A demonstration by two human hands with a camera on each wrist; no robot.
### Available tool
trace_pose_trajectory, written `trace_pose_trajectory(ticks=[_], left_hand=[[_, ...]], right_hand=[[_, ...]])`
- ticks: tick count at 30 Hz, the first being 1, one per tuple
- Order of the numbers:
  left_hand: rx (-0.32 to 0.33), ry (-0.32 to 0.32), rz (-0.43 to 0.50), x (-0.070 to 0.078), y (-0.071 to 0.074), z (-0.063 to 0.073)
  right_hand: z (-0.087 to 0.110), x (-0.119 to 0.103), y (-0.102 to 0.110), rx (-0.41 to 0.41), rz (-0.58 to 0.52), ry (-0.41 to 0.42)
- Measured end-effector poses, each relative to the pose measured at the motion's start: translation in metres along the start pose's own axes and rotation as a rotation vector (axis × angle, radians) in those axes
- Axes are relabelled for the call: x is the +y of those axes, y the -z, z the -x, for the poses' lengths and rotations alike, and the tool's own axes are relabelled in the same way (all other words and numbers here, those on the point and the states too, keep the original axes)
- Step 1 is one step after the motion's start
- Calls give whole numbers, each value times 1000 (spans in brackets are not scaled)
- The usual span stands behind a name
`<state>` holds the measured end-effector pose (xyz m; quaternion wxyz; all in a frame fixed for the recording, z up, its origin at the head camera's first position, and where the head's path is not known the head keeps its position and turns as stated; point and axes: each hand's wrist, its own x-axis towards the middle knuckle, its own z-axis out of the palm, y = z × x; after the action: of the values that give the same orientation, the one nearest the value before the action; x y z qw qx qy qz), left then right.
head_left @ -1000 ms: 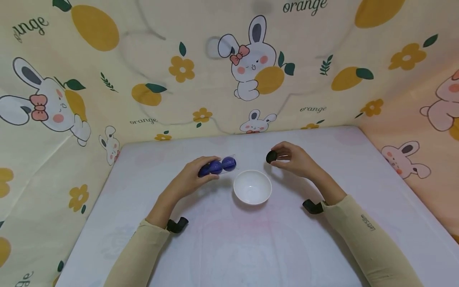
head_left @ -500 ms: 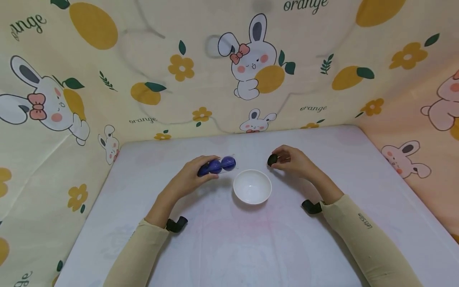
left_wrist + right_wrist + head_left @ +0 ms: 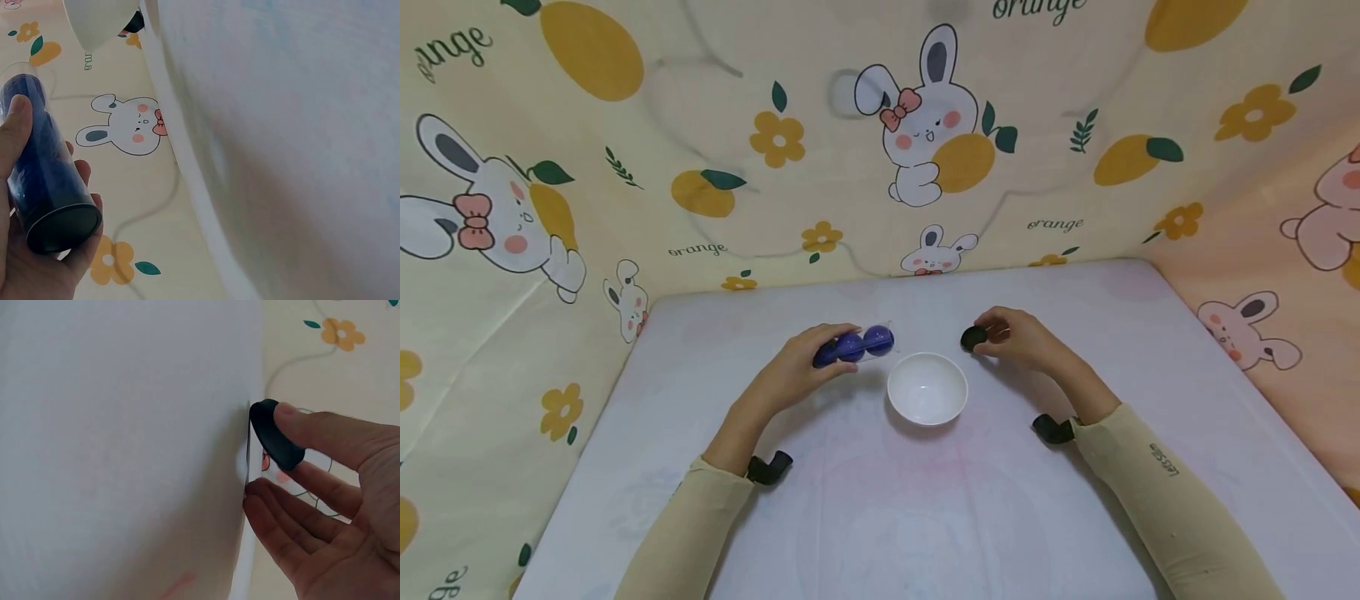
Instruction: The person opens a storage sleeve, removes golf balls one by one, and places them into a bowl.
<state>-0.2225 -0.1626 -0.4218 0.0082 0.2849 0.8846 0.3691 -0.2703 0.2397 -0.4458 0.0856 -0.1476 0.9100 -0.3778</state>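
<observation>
My left hand (image 3: 790, 371) grips a clear tube of purple-blue balls (image 3: 877, 340), held tilted to the left of the white bowl (image 3: 927, 390). In the left wrist view the thumb lies along the tube's side and the fingers curl behind it, near its dark end cap (image 3: 65, 227). To the bowl's upper right, my right hand (image 3: 1021, 340) pinches a round black lid (image 3: 973, 339) between thumb and index finger. The right wrist view shows the lid (image 3: 275, 436) tipped, its lower edge right at the tabletop, with the other fingertips close to the surface.
The white tabletop (image 3: 880, 517) reaches back to a printed cloth (image 3: 850, 192) with rabbits and oranges, which also hangs at both sides. Black wrist mounts (image 3: 771, 468) stick out from the cuffs on both arms.
My right hand has come down and slightly right with the black lid, bringing it to the tabletop and tilting it flatter. The left hand, the tube and the bowl stay in place.
</observation>
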Motion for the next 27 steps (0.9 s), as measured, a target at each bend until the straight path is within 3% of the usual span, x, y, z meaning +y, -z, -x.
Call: trace_pose_trajectory(ticks=[14,21,27], left_hand=[[43,-40,13,9,1,0],[48,11,44,15,2,1],[38,33,50,15,0,2]], right_hand=[[1,-3,7,12,15,-20],[4,-19,10,81,23,73],[13,-42,3,116,-38,182]])
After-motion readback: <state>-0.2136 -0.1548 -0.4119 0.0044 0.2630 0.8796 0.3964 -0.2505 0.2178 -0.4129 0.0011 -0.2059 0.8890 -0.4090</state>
